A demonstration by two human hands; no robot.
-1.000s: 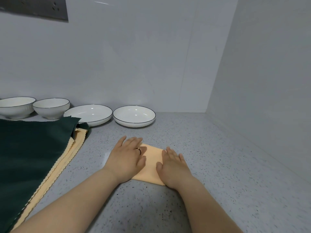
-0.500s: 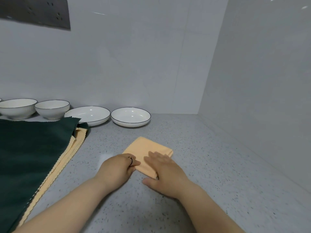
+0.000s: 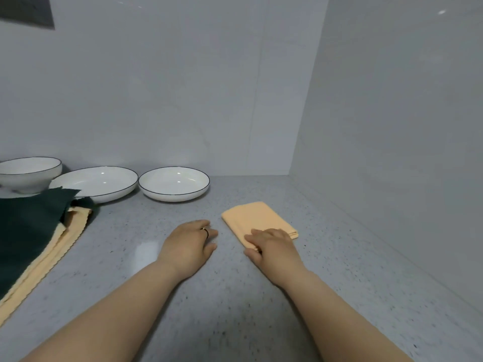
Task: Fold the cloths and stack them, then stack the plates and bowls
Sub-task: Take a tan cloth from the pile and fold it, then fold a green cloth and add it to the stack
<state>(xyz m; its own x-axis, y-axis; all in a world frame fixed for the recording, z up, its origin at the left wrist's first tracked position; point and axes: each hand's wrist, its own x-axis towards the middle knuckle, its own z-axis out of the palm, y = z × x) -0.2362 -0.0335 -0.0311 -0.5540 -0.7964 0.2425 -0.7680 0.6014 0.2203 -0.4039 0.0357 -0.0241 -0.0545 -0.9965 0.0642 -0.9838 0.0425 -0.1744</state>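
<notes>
Right hand (image 3: 274, 250) fingers flat on folded cloth (image 3: 257, 218) near edge; left hand (image 3: 188, 244) fingers loosely curled, holding nothing, just left; wall (image 3: 392, 152) well right.

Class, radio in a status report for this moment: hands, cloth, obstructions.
Left hand empty, beside the cloth. Right hand rests on folded orange cloth. Unfolded cloths lie apart, far left.

Bare left hand (image 3: 188, 244) and right hand (image 3: 271, 246), forearms (image 3: 125, 304) uncovered down to the bottom frame edge. One thin dark ring (image 3: 205, 230) on a left-hand finger, plain narrow band. Nails too small to make out.
</notes>
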